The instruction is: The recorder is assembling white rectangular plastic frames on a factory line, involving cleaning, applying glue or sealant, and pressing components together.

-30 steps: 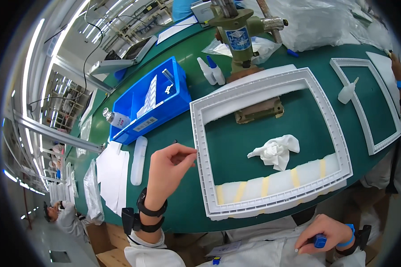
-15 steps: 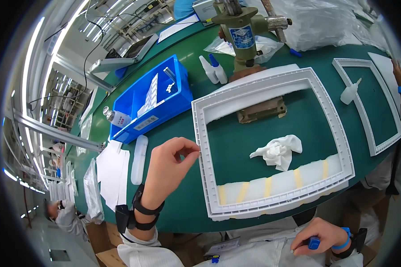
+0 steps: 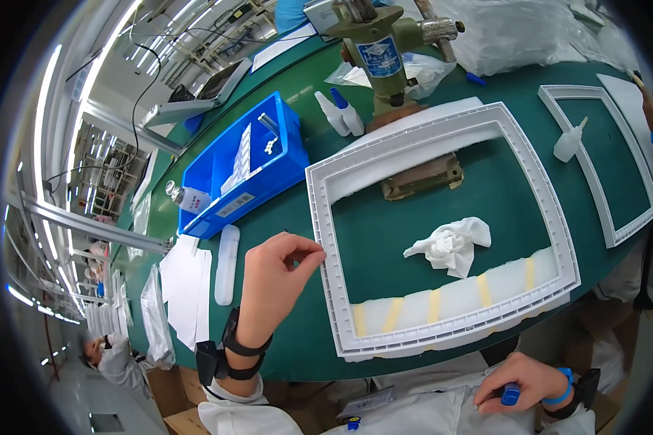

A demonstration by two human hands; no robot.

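A white rectangular plastic frame [image 3: 325, 250] lies on the green table with white foam along its far and near sides. Strips of yellowish tape cross the near foam [image 3: 457, 288]. At the frame's left edge is my left hand [image 3: 272, 279], thumb and forefinger pinched together; whatever may be between them is hidden. My right hand [image 3: 519, 384] is closed low in front of my body, below the table's near edge. From its fist pokes the blue end of an object [image 3: 511, 394], the rest covered by the fingers. Inside the frame opening sits a crumpled white tissue [image 3: 453, 245].
A blue divided bin [image 3: 268, 185] holds a small bottle [image 3: 189, 197]. Two white bottles [image 3: 339, 116] stand before a green metal press [image 3: 384, 65]. A white case [image 3: 227, 264] and paper sheets [image 3: 185, 286] lie left. At right, another person's hand [image 3: 651, 109] is near a second frame [image 3: 595, 181].
My left hand has slid slightly nearer along the frame's left edge, still pinched. The view has shifted a little. My right hand keeps its closed grip.
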